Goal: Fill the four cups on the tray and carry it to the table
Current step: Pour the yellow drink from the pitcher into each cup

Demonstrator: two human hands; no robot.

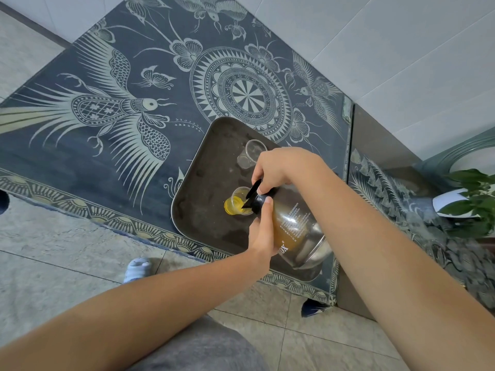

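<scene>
A dark rounded tray (203, 183) lies on the patterned blue table. On it, a clear plastic cup (237, 203) holds yellow liquid, and an empty clear cup (251, 153) stands farther back. A glass jug (293, 231) of amber liquid with a black lid is tilted, its spout over the yellow cup. My left hand (261, 234) grips the jug's neck from below. My right hand (278, 167) holds the black top of the jug. Any other cups are hidden behind my hands and the jug.
The blue table (107, 116) with white bird and flower patterns has its front edge near my legs. A second patterned surface (396, 199) joins on the right, with a green potted plant (471, 204) on it. Tiled wall behind, tiled floor below.
</scene>
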